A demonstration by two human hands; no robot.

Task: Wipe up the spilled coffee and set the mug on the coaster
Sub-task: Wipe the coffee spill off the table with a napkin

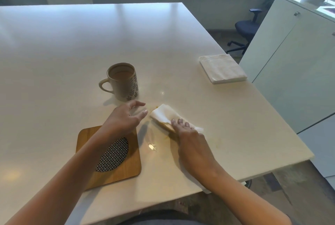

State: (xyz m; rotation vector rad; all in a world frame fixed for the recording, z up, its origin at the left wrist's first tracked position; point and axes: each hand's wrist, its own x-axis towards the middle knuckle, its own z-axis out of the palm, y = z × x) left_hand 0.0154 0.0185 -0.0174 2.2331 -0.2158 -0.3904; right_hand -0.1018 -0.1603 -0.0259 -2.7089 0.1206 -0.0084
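A coaster (116, 168) lies under the left forearm; the mug (123, 81) stands on the table (54, 52) behind it. The left hand (125, 118) hovers, fingers loosely spread. The right hand (188, 134) presses a napkin (163, 114) flat on pale, perhaps coffee, smears (154, 145). Napkin stack (223, 68) far right.

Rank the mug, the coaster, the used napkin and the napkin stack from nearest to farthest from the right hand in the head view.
1. Used napkin: under the right hand's fingers.
2. Coaster: to its left, under the left forearm.
3. Mug: farther up and left, off the coaster.
4. Napkin stack: far right, near the table edge.
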